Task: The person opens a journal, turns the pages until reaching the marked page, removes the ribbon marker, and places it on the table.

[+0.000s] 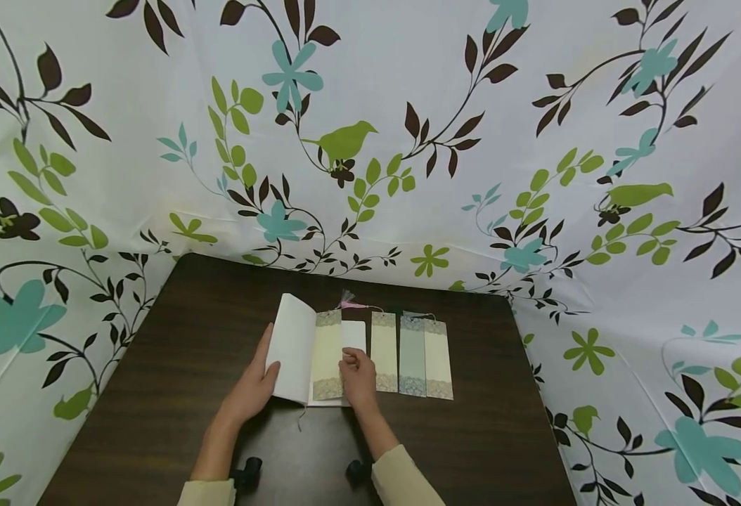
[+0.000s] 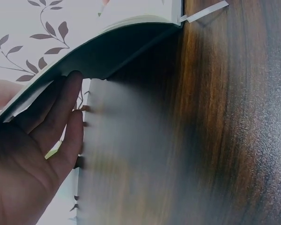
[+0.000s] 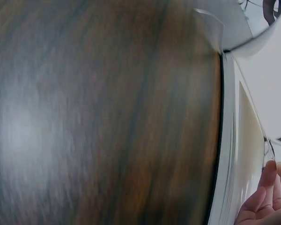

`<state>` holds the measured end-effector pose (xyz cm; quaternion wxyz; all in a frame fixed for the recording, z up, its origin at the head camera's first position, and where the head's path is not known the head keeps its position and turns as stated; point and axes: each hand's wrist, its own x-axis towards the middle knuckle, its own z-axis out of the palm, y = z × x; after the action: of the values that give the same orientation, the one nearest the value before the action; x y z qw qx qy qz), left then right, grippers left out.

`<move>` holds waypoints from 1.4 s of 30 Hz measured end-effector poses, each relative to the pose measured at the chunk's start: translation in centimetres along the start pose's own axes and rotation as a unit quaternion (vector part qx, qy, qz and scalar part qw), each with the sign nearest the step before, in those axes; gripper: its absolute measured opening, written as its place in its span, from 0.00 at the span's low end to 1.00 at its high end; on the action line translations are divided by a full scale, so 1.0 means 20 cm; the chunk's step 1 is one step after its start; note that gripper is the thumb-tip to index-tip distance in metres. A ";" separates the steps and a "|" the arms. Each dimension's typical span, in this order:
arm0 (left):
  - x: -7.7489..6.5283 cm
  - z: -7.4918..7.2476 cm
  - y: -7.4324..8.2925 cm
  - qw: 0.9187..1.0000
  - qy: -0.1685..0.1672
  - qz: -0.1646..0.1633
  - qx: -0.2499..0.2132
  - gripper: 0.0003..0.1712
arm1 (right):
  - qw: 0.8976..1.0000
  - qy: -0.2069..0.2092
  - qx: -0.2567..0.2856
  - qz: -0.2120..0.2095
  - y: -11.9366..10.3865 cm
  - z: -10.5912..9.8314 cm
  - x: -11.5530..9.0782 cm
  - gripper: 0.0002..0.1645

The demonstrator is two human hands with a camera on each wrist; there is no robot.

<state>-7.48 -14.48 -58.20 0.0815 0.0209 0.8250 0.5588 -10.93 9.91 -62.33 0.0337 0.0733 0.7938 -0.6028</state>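
Note:
An open notebook [image 1: 291, 351] with blank white pages and a dark cover lies on the dark table. My left hand [image 1: 253, 383] grips its raised left side, thumb over the page and fingers behind the dark underside [image 2: 117, 47]. A cream bookmark [image 1: 327, 358] with patterned ends lies along the right-hand page beside the fold. At the bookmark's right edge, my right hand [image 1: 359, 379] has its fingers curled, thumb and fingertip pinching there. The right wrist view shows these fingers [image 3: 269, 176] close over the cream strip.
To the right lie a cream bookmark [image 1: 384, 351], a blue-grey one [image 1: 412, 362] and another cream one [image 1: 439, 362]. A pink tassel [image 1: 353, 304] lies behind the notebook. A thin ribbon [image 1: 301, 420] trails from its near edge. Patterned fabric [image 1: 370, 140] surrounds the table [image 1: 174, 379].

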 end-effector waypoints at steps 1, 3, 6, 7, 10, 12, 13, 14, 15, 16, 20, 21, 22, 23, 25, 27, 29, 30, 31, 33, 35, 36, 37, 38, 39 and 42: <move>0.00 0.00 0.01 1.000 -0.001 -0.003 0.001 0.46 | 1.000 0.005 0.003 0.003 0.00 -0.01 0.00 0.17; -0.01 0.00 0.02 1.000 0.000 -0.012 0.002 0.47 | 1.000 0.017 0.013 0.008 -0.01 -0.05 0.02 0.16; -0.02 0.01 0.05 1.000 0.000 -0.025 0.004 0.48 | 0.999 0.033 0.011 0.006 -0.01 -0.12 0.05 0.16; -0.02 0.01 0.06 1.000 -0.001 -0.029 0.006 0.48 | 0.999 0.038 0.012 0.006 -0.02 -0.16 0.06 0.16; -0.02 0.02 0.07 1.000 -0.005 -0.029 0.004 0.47 | 0.998 0.059 0.008 -0.001 -0.05 -0.27 0.10 0.16; -0.01 0.03 0.08 1.000 -0.008 -0.024 0.013 0.46 | 0.997 0.076 0.007 -0.010 -0.07 -0.36 0.13 0.16; -0.01 0.03 0.09 1.000 -0.008 -0.022 0.016 0.46 | 0.996 0.083 0.012 -0.014 -0.07 -0.40 0.14 0.16; -0.01 0.03 0.09 1.000 -0.006 -0.019 0.021 0.45 | 0.996 0.090 0.014 -0.019 -0.07 -0.45 0.15 0.16; -0.01 0.03 0.09 1.000 -0.005 -0.016 0.025 0.45 | 0.995 0.097 0.013 -0.023 -0.07 -0.49 0.17 0.16; -0.01 0.04 0.10 0.999 -0.004 -0.012 0.033 0.45 | 0.994 0.104 0.014 -0.026 -0.07 -0.54 0.18 0.16; -0.01 0.05 0.12 0.998 0.004 0.003 0.063 0.46 | 0.990 0.138 0.004 -0.026 -0.06 -0.71 0.22 0.14; 0.00 0.06 0.12 0.997 0.007 0.004 0.071 0.46 | 0.989 0.147 0.004 -0.022 -0.05 -0.76 0.23 0.14; 0.00 0.06 0.13 0.997 0.009 0.003 0.082 0.46 | 0.988 0.155 0.001 -0.018 -0.04 -0.80 0.23 0.14; 0.00 0.07 0.13 0.996 0.011 -0.001 0.088 0.46 | 0.986 0.164 -0.001 -0.015 -0.03 -0.84 0.24 0.15; 0.00 0.09 0.15 0.995 0.013 -0.017 0.094 0.46 | 0.984 0.180 -0.009 -0.006 0.00 -0.92 0.25 0.15; 0.01 0.11 0.16 0.996 0.013 -0.035 0.087 0.44 | 0.980 0.199 -0.020 0.003 0.02 -1.00 0.25 0.15; 0.01 0.13 0.18 0.996 0.014 -0.046 0.079 0.40 | 0.976 0.216 -0.034 0.008 0.04 -1.08 0.25 0.15; 0.01 0.14 0.18 0.996 0.017 -0.047 0.077 0.38 | 0.974 0.224 -0.037 0.012 0.05 -1.12 0.25 0.15; 0.01 0.15 0.19 0.996 0.021 -0.045 0.077 0.36 | 0.972 0.232 -0.040 0.014 0.06 -1.15 0.25 0.15; 0.02 0.17 0.20 0.995 0.023 -0.038 0.085 0.34 | 0.969 0.243 -0.037 0.021 0.07 -1.21 0.25 0.15; 0.01 0.19 0.22 0.994 0.031 -0.024 0.105 0.34 | 0.968 0.248 -0.035 0.028 0.09 -1.26 0.24 0.15; 0.01 0.21 0.22 0.993 0.035 -0.012 0.115 0.34 | 0.967 0.250 -0.033 0.034 0.10 -1.28 0.24 0.15; 0.01 0.22 0.23 0.992 0.038 -0.003 0.123 0.34 | 0.966 0.252 -0.038 0.039 0.12 -1.30 0.24 0.15; 0.01 0.24 0.23 0.990 0.041 0.006 0.131 0.34 | 0.966 0.251 -0.040 0.043 0.13 -1.31 0.23 0.16; 0.01 0.25 0.23 0.989 0.047 0.018 0.141 0.34 | 0.966 0.251 -0.045 0.048 0.15 -1.33 0.23 0.16; 0.02 0.30 0.23 0.985 0.064 0.048 0.152 0.33 | 0.964 0.253 -0.058 0.060 0.19 -1.36 0.22 0.17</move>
<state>-7.08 -7.17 -56.21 -0.0027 0.0369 0.9018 0.4305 -13.70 37.37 -59.19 -0.1276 0.2688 0.8042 -0.5145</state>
